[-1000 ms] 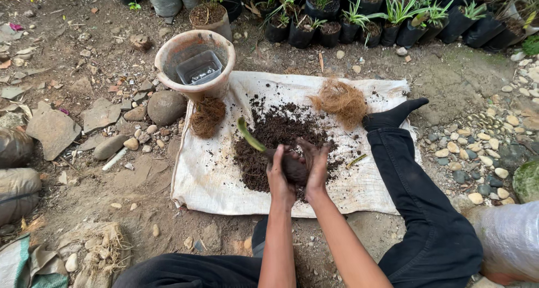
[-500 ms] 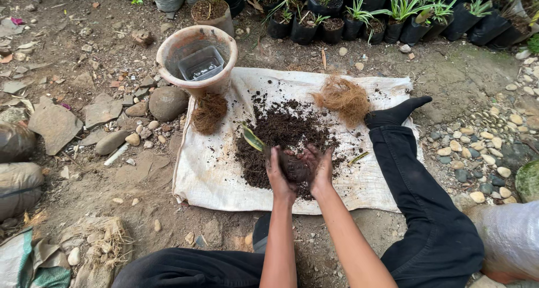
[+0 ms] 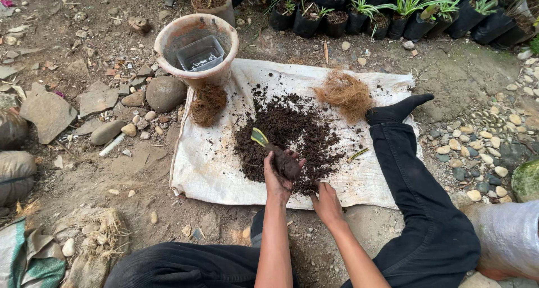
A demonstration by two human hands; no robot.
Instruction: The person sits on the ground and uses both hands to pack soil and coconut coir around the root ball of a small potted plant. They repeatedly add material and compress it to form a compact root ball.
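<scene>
You work outdoors in even daylight on bare packed earth (image 3: 84, 170). Flat stones (image 3: 48, 108) and pebbles lie to your left, rounded pebbles (image 3: 477, 153) to your right. A row of black nursery pots (image 3: 359, 18) with green plants lines the far edge.

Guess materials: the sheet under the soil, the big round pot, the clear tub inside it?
Sheet: probably woven plastic sacking, off-white, matte, creased. Pot: looks like clay or faded plastic, dusty reddish-brown; cannot tell which. Tub: clear plastic, glossy and see-through.
</scene>
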